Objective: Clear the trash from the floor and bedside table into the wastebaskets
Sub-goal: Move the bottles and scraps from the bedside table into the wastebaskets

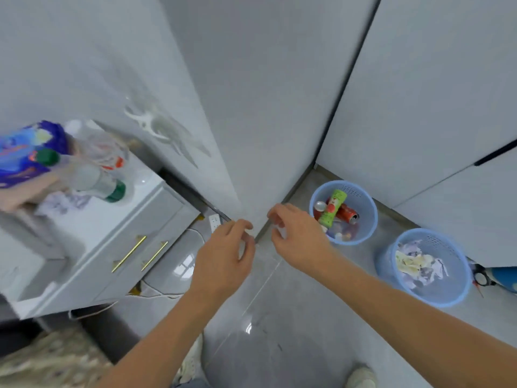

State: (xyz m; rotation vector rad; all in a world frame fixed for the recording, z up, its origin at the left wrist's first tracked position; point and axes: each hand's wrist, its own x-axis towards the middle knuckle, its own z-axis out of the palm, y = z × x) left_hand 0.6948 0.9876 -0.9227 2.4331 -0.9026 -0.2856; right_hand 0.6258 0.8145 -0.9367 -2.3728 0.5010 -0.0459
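Reaching forward over the grey tiled floor point(293, 317), my left hand point(223, 259) and right hand point(296, 242) hang close together in front of the wall corner, their fingers loosely curled and holding nothing that I can make out (motion blur softens the fingertips). To the left, the white bedside table point(117, 233) with two gold drawer handles carries the remaining trash: a clear bottle with a green cap point(98, 183) lying on its side, a blue snack bag point(25, 152), crumpled paper point(64, 203) and a clear plastic bag point(103, 147). To the right, two blue wastebaskets stand on the floor beside the white cabinet. The far wastebasket point(366, 219) holds a red can point(347, 214) and a green tube point(331, 208); the near wastebasket point(453, 289) holds crumpled paper and wrappers. White cables point(156, 292) trail across the floor under the table.
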